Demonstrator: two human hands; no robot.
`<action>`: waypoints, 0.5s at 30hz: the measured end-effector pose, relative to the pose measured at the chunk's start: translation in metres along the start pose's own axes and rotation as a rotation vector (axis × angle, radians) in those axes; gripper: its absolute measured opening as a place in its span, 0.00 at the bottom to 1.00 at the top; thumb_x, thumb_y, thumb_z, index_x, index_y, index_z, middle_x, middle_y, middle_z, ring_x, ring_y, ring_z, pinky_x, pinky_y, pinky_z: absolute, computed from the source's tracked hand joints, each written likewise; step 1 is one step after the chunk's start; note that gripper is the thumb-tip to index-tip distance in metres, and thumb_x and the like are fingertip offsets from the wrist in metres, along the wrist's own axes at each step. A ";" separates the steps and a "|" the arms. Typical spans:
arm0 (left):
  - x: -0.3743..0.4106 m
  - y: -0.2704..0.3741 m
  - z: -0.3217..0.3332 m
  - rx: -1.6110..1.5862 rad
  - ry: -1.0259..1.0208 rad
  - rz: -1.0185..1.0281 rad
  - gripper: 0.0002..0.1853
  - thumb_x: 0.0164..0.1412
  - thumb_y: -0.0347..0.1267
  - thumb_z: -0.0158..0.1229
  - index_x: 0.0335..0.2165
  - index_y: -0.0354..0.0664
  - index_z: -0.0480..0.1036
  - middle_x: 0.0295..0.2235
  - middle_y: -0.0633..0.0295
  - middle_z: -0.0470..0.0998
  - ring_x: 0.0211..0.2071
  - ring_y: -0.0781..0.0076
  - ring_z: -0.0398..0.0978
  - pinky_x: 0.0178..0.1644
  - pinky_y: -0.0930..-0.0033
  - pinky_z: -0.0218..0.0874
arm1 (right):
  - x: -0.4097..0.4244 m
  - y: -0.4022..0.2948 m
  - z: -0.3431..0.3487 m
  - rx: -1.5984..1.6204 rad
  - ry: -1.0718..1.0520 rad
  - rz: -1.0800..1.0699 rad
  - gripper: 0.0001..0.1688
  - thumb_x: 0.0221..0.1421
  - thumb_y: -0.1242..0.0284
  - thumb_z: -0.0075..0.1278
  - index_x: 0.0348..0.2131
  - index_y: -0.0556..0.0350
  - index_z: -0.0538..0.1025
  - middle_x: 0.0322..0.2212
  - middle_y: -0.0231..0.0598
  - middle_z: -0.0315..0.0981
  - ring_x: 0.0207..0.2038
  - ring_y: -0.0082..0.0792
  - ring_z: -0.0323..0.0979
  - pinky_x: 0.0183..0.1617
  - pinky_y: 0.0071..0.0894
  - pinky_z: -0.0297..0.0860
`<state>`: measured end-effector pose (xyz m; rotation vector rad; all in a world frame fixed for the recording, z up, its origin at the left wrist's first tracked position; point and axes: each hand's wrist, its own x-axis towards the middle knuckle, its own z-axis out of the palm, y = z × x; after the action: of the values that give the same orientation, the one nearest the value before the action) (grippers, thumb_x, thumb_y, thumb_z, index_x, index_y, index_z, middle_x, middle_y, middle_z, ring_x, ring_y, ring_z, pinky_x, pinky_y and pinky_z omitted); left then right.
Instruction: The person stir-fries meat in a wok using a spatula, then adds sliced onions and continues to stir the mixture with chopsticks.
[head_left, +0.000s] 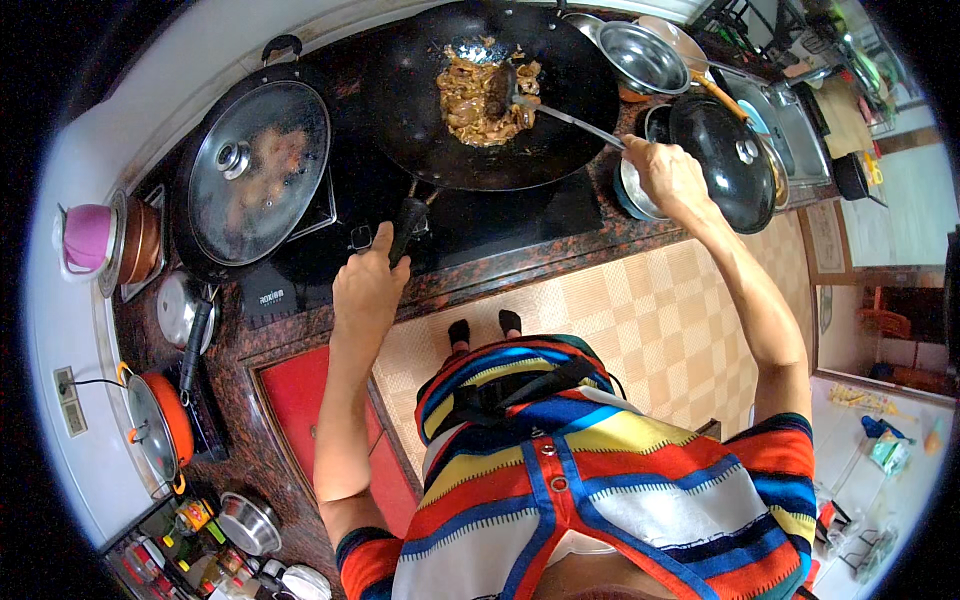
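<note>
My left hand (371, 281) grips the black handle (409, 229) of a large black wok (570, 142), its index finger lying along the handle. In my right hand (666, 176) is the shaft of a metal cooking ladle or spatula (577, 122). Its dark head rests in brown, glossy sliced food (469, 94), perhaps meat, in the wok. To the left stands a second black wok (281, 71) under a steamed-up glass lid (259, 180), with reddish-brown food dimly visible through it.
Right of the wok are a steel bowl (643, 58), a black domed lid (720, 165) and a sink (802, 142). Leftward stand a small pan (178, 309), an orange pot (172, 420), a steel basin (250, 523) and several bottles. The dark stone counter's edge (525, 262) runs before me.
</note>
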<state>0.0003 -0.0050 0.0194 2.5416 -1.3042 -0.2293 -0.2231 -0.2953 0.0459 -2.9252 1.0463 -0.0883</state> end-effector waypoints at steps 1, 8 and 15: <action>0.001 0.000 -0.001 0.001 -0.014 -0.007 0.24 0.48 0.33 0.58 0.45 0.38 0.66 0.26 0.47 0.75 0.28 0.49 0.74 0.33 0.57 0.67 | -0.002 0.007 -0.001 0.011 0.009 -0.003 0.17 0.51 0.75 0.42 0.42 0.46 0.73 0.23 0.55 0.72 0.27 0.50 0.73 0.30 0.45 0.69; 0.001 -0.001 -0.002 -0.012 0.009 -0.009 0.24 0.47 0.32 0.58 0.45 0.38 0.66 0.27 0.47 0.75 0.28 0.50 0.74 0.33 0.58 0.66 | -0.001 0.021 -0.002 0.262 -0.009 0.050 0.14 0.53 0.71 0.44 0.39 0.56 0.74 0.25 0.57 0.71 0.30 0.52 0.72 0.34 0.46 0.68; 0.001 -0.002 -0.001 -0.013 0.025 0.002 0.24 0.47 0.32 0.58 0.45 0.39 0.66 0.28 0.47 0.75 0.29 0.50 0.74 0.33 0.57 0.66 | 0.000 0.027 0.002 0.396 -0.024 0.152 0.15 0.53 0.73 0.45 0.42 0.55 0.73 0.29 0.57 0.72 0.35 0.51 0.72 0.39 0.40 0.67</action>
<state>0.0021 -0.0044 0.0200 2.5239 -1.2919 -0.2038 -0.2403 -0.3164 0.0429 -2.4819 1.0972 -0.2268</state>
